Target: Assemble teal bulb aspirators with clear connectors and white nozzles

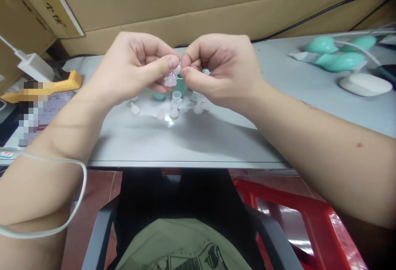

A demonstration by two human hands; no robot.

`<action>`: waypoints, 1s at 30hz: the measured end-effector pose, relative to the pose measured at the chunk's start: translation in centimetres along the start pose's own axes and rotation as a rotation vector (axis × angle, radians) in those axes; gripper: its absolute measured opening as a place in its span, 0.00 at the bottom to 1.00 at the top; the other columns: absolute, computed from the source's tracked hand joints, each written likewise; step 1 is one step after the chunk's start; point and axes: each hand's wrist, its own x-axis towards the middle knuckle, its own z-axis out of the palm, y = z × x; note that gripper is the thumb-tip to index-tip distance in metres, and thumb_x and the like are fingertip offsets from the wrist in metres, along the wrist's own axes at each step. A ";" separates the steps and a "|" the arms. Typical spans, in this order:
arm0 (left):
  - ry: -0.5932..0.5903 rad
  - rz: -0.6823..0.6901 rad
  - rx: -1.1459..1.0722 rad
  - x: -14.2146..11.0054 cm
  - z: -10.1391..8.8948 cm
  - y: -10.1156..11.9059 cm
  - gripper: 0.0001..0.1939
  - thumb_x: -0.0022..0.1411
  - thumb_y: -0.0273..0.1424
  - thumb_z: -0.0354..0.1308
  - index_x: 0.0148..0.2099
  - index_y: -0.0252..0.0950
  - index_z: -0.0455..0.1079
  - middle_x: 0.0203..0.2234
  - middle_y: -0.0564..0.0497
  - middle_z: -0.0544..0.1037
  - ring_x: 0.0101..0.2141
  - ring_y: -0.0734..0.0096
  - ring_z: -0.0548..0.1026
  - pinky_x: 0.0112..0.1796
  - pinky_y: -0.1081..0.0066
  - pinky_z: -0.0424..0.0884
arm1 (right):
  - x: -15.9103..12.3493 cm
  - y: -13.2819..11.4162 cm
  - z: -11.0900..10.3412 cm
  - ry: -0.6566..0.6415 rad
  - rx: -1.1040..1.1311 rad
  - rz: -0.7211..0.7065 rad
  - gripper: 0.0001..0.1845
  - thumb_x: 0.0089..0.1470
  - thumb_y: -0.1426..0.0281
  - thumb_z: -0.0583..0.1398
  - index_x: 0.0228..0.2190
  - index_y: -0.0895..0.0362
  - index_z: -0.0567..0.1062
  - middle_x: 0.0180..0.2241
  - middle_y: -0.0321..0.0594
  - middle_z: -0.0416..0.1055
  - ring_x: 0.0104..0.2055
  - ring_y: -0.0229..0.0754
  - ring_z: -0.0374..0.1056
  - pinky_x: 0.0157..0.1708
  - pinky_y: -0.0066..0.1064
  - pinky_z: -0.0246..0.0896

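Note:
My left hand [136, 65] and my right hand [221, 69] meet above the grey table [185, 138], fingers curled. Together they pinch a small clear plastic piece [171, 79] between thumbs and forefingers. Just behind it, partly hidden by the fingers, is a teal rubber part [181, 86]; which hand holds it I cannot tell. Below the hands, several small clear plastic pieces [176, 105] lie scattered on the table.
Teal bulb-shaped items [337, 57] and a white oval object [365, 84] lie at the far right. A yellow tool [66, 82] and a white charger [35, 67] sit at the left. Cardboard [198, 5] stands behind. A red stool [297, 220] is below right.

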 end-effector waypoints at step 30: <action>-0.370 -0.042 0.807 0.6 -3.4 -0.5 0.14 0.70 0.41 0.73 0.51 0.47 0.97 0.34 0.54 0.92 0.32 0.55 0.85 0.40 0.60 0.78 | 1.9 -3.6 1.7 -0.701 -0.801 0.036 0.16 0.74 0.77 0.68 0.31 0.53 0.81 0.41 0.50 0.83 0.65 0.70 0.76 0.68 0.56 0.64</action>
